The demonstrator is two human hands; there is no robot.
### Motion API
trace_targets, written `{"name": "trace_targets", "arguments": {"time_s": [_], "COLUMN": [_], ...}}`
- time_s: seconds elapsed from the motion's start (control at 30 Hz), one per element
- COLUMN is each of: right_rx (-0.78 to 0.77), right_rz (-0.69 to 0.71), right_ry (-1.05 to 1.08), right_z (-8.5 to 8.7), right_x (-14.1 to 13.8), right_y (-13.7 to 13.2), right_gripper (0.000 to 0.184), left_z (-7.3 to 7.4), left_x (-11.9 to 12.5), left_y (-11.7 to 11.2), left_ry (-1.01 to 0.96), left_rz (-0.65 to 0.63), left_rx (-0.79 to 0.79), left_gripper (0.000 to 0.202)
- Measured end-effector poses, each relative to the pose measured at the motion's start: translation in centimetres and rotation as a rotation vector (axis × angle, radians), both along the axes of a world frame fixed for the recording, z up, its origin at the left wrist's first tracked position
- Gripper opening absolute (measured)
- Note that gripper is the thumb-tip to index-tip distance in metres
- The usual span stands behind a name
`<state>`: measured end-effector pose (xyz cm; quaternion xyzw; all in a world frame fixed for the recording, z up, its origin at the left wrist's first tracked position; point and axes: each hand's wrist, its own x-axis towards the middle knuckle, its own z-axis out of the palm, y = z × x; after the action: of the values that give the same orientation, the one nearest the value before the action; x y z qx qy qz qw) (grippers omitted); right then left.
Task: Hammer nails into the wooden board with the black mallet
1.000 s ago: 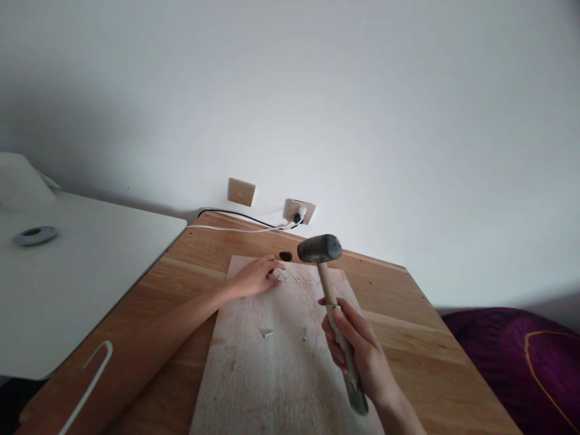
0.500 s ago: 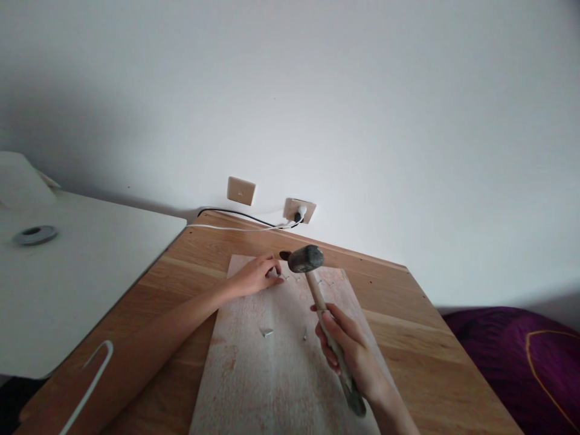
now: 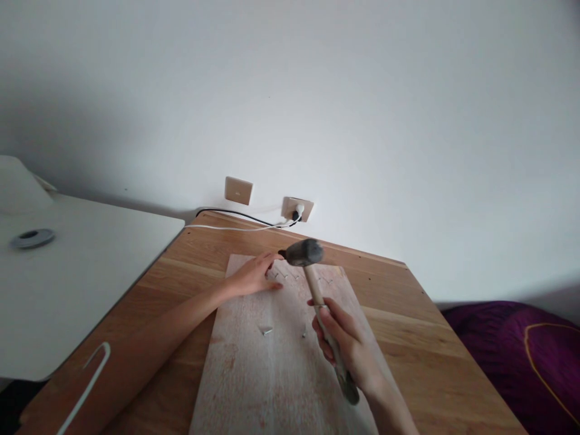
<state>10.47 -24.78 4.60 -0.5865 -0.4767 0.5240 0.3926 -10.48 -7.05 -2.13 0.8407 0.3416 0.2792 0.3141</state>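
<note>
My right hand [image 3: 347,338] grips the wooden handle of a hammer [image 3: 312,278], its dark head raised above the far part of a pale, worn board [image 3: 254,380]. At the board's far left, my left hand [image 3: 251,277] has thumb and fingers spread apart around nails standing in the wood. A row of several nails [image 3: 296,278] runs along that far end, partly hidden by the hammer. Nearer to me on the board are some loose nails [image 3: 267,331] and another nail [image 3: 304,332].
The board lies on a wooden tabletop [image 3: 408,350] against a white wall. A white table [image 3: 109,248] on the left bears a grey ring [image 3: 32,238]. Cables run to a wall socket [image 3: 297,209]. A white hook [image 3: 93,380] is at lower left, purple fabric [image 3: 502,344] at right.
My left thumb and fingers have spread wider apart, so nails show between them. The hammer has shifted slightly up and left, its head turning a little.
</note>
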Motion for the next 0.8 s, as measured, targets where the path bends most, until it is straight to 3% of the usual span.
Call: {"name": "trace_targets", "arguments": {"time_s": [0.07,0.17,0.3,0.5,0.67,0.8], "right_rx": [-0.055,-0.064,-0.037,-0.068,0.05,-0.007], "right_rz": [0.044,0.054,-0.044,-0.088,-0.079,0.029], "right_ry": [-0.112,-0.108,-0.018,0.004,0.103,0.032], "right_z": [-1.1,-2.0,-1.6,-0.5,1.2,-0.1], "right_x": [0.0,0.2,0.6,0.3,-0.2,-0.6], "right_y": [0.2,0.1,-0.5,-0.8,-0.5,0.6], "right_gripper": [0.063,0.061,0.065,0.071,0.063,0.062], "left_z": [-0.1,-0.3,-0.6,-0.4,0.0,0.0], "left_x": [0.0,0.0,0.0,0.0,0.0,-0.1], "left_y": [0.1,0.2,0.4,0.6,0.0,-0.1], "left_ry": [-0.041,-0.057,-0.019,-0.019,0.002,-0.038], "left_rz": [-0.014,-0.016,-0.001,-0.016,0.003,-0.009], "left_rx": [0.027,0.045,0.058,0.057,0.017,0.018], "left_gripper": [0.065,0.049,0.015,0.009,0.058,0.076]}}
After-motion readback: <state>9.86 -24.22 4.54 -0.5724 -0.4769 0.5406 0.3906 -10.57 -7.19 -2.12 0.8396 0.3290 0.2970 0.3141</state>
